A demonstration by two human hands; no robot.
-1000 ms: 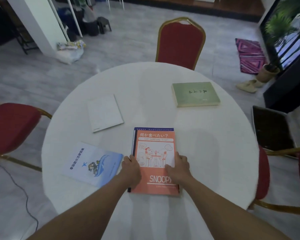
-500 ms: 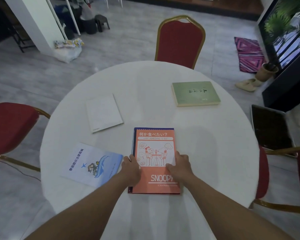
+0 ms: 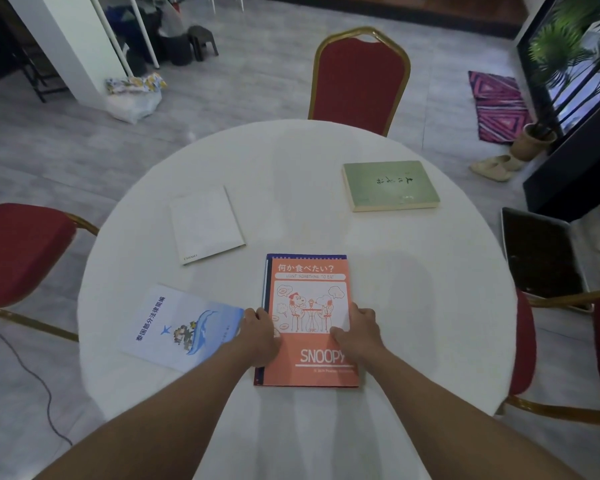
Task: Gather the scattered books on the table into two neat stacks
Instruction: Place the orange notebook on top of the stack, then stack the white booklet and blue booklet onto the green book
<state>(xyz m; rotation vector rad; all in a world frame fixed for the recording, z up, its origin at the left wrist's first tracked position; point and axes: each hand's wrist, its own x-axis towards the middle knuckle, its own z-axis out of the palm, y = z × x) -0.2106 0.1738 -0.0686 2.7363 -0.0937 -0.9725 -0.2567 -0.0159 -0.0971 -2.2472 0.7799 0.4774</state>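
We are looking down at a round white table (image 3: 413, 306), going from the left. Near the left edge a blue-and-white booklet (image 3: 184, 327) is lying flat, its right corner reaching under our left hand (image 3: 260, 336). Behind it, apart from it, a white booklet (image 3: 207, 223) is lying flat too. Our left hand is curling narrowly over the left edge of the orange Snoopy book (image 3: 309, 306), thumb on the cover. That book is sitting at the near middle of the table on top of a dark blue book (image 3: 264, 289), whose edge is showing along the left and top. Our right hand (image 3: 359, 334) is gripping the orange book's right edge in the same narrow curl. Far right, well apart, a green book (image 3: 390, 184) is lying flat by itself.
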